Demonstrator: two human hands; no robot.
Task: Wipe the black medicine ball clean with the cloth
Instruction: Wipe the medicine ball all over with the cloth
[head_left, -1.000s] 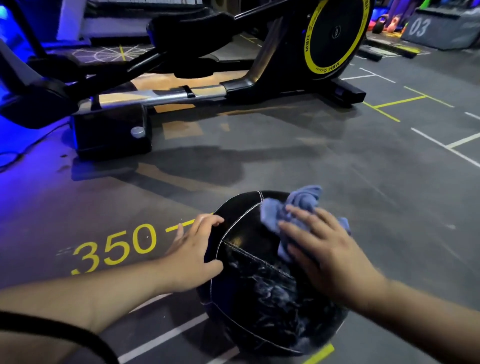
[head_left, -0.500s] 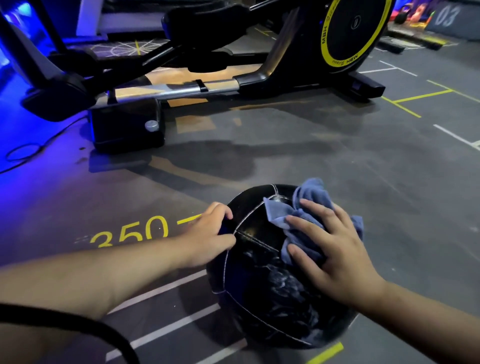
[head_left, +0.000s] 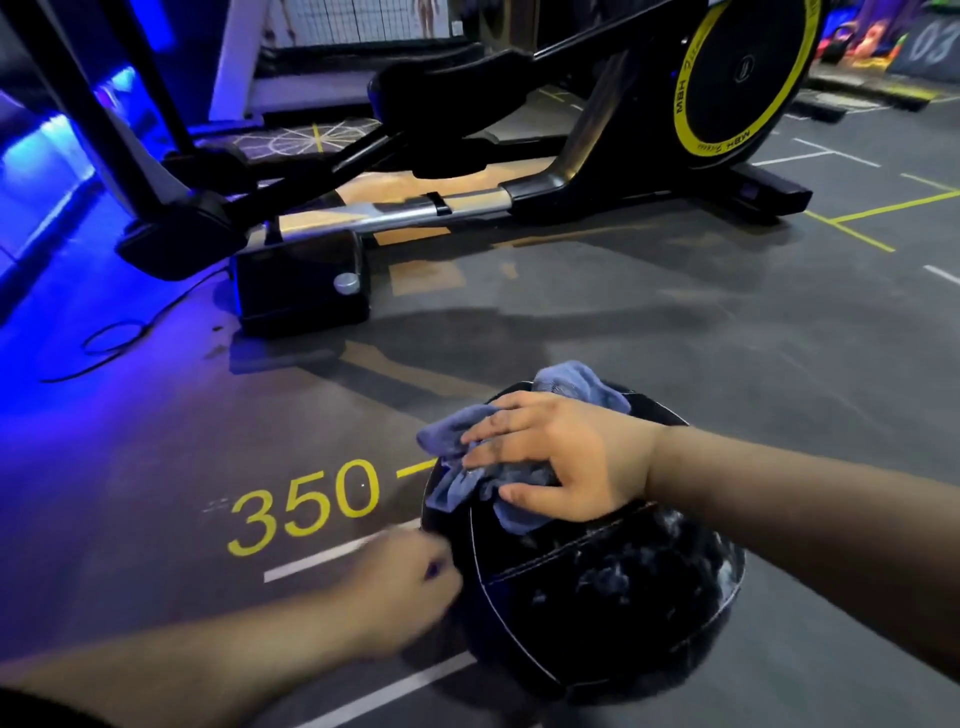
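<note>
Grey gym floor w/ yellow markings, elliptical machine, blue light.

Your left hand is smeared by motion blur at the near-left side of the medicine ball, so you cannot tell how its fingers lie or whether they touch it. Your right hand covers the middle of the cloth and the ball's top beneath it. The picture's top edge cuts off the exercise machine.
</note>
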